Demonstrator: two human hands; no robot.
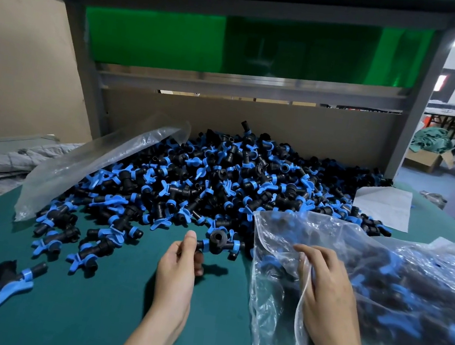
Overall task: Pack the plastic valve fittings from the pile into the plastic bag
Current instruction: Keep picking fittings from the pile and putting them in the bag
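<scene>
- Far to the left of the pile and nearer to me, a single fitting (7, 284) lies alone on the green surface (98, 315). Its long axis runs diagonally, from lower left to upper right.
- On the left flank of the pile I see an empty bag (97, 164), lying flat and not in use.
- The pile (219, 177) of black and blue fittings is large and wide. I judge that most of the packing is not yet done.
- Just in front of the pile, the left hand (180, 265) is closed in a pinch. Its thumb and curled fingers hold one end of the held fitting (220, 242).
- This held fitting is at the front edge of the pile. Its long axis is almost horizontal and runs from the hand toward the right. A round opening on its body faces up toward me, and a blue ring sits at its right end.
- In front of the right part of the pile, the right hand (324, 290) grips the rim of the plastic bag (400, 275). Its fingers are curled on the film, and the mouth is turned toward the pile.
- The plastic bag lies at the front right of the pile and touches its edge. Many fittings are already inside, but they are blurred through the film, so I cannot count them. I judge that one part of the task is done and that the bag can take more.
</scene>
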